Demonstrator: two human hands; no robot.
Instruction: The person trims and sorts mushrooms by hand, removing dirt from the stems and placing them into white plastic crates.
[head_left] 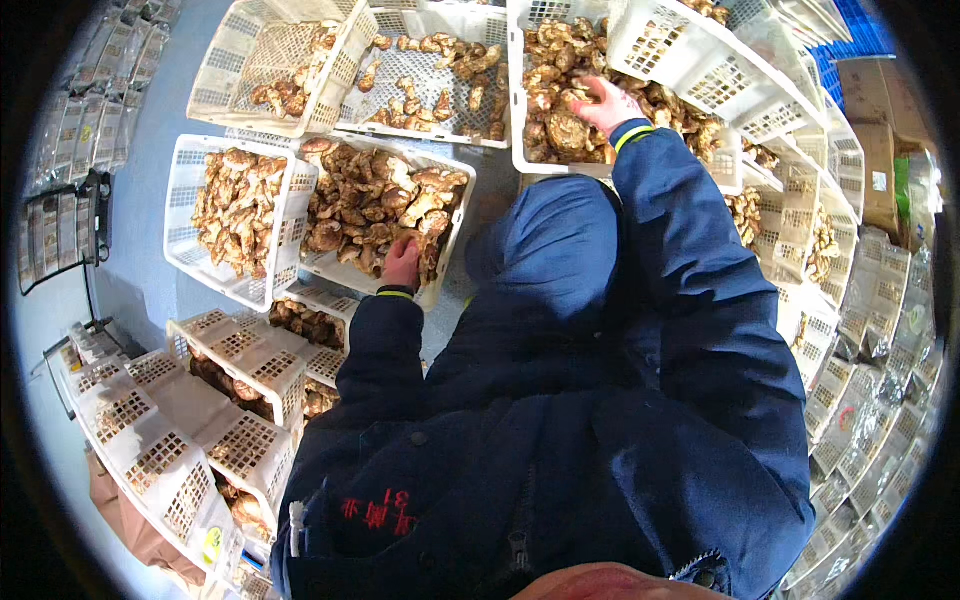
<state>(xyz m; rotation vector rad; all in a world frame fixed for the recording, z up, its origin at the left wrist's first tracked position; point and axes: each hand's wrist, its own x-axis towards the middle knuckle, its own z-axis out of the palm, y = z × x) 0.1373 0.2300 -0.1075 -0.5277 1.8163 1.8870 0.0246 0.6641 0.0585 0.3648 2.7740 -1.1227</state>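
Head view: red lettering marks the blue jacket. The left hand is among mushrooms in the near crate, the right hand at a broad-capped mushroom in the far crate; fingers partly hidden, grips impossible to tell.

Shows most clearly on the chest of the dark blue jacket, as red characters beside a pair of red digits. Appears also as a yellow-green label on a white plastic crate at lower left, and as a small white label on a cardboard box at right, both too small to make out.
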